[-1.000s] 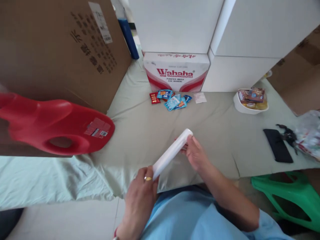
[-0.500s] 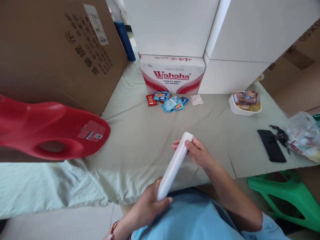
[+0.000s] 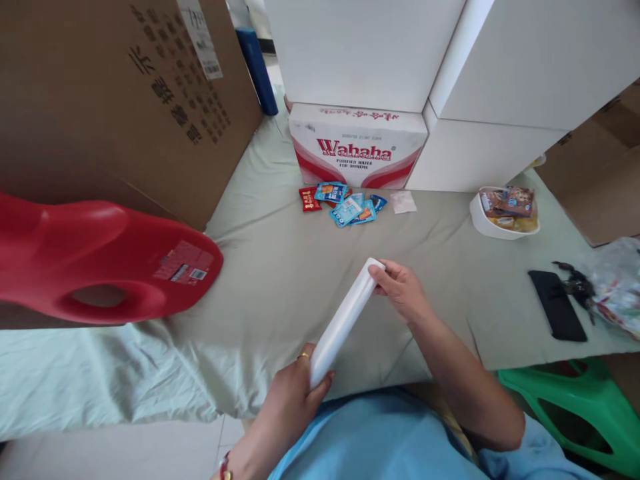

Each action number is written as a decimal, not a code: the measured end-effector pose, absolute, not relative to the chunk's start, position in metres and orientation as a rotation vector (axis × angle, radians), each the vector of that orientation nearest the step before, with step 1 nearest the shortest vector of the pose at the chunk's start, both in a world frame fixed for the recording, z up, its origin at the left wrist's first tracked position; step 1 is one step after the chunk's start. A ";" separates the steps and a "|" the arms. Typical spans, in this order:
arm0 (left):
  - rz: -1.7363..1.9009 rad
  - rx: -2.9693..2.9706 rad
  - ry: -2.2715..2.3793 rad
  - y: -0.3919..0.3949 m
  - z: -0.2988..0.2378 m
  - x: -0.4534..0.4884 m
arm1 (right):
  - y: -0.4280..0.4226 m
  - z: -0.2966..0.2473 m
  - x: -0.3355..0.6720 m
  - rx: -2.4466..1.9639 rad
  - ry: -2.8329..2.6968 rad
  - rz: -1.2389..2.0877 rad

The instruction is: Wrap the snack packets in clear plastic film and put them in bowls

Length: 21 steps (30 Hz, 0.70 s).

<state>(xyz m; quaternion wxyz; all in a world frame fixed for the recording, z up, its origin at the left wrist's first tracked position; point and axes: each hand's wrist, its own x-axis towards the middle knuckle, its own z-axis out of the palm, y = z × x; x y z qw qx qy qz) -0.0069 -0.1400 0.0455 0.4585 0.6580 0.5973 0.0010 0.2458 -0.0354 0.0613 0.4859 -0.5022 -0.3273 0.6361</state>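
A white roll, which looks like rolled thin plastic film or bags (image 3: pixel 343 325), slants up and to the right in front of my body, above the cloth-covered table (image 3: pixel 260 287). At its lower end my left hand (image 3: pixel 295 387) wraps round it, with a ring on one finger. My right hand (image 3: pixel 400 288) pinches the upper end, thumb on top and fingers behind. Beyond the roll lie several small snack packets (image 3: pixel 347 208), blue and red, and a pale little sachet (image 3: pixel 403 202).
A Wahaha water carton (image 3: pixel 357 150) stands against white cabinets (image 3: pixel 360 53). On the left are a large cardboard box (image 3: pixel 150 113) and a red jug (image 3: pixel 115 260). To the right sit a white snack tub (image 3: pixel 493 225), black phone (image 3: pixel 556 305), plastic bag (image 3: pixel 620 280) and green stool (image 3: pixel 565 400).
Both hands still hold the white roll. The right hand's fingers have drawn in round its top end, and the left hand has risen slightly leftward. The camera view has shifted a little.
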 end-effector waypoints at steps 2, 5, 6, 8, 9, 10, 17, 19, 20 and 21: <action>-0.014 1.627 1.464 -0.140 0.044 -0.009 | -0.033 0.061 0.245 -1.234 -0.797 1.577; -0.010 1.625 1.411 -0.139 0.045 -0.015 | -0.034 0.060 0.247 -1.194 -0.787 1.642; -0.005 1.620 1.390 -0.138 0.045 -0.017 | -0.035 0.060 0.248 -1.177 -0.785 1.658; 0.005 1.599 1.347 -0.137 0.047 -0.021 | -0.037 0.060 0.251 -1.141 -0.787 1.690; 0.005 1.582 1.329 -0.136 0.047 -0.023 | -0.038 0.059 0.252 -1.121 -0.788 1.704; 0.002 1.562 1.315 -0.136 0.047 -0.025 | -0.039 0.059 0.253 -1.101 -0.788 1.718; 0.084 1.489 1.283 -0.137 0.049 -0.022 | -0.042 0.059 0.250 -1.015 -0.768 1.739; 0.083 1.493 1.299 -0.138 0.048 -0.019 | -0.041 0.059 0.246 -1.081 -0.738 1.697; 0.075 1.495 1.313 -0.139 0.048 -0.018 | -0.040 0.059 0.245 -1.129 -0.727 1.674; 0.065 1.498 1.328 -0.140 0.047 -0.017 | -0.040 0.060 0.244 -1.172 -0.722 1.653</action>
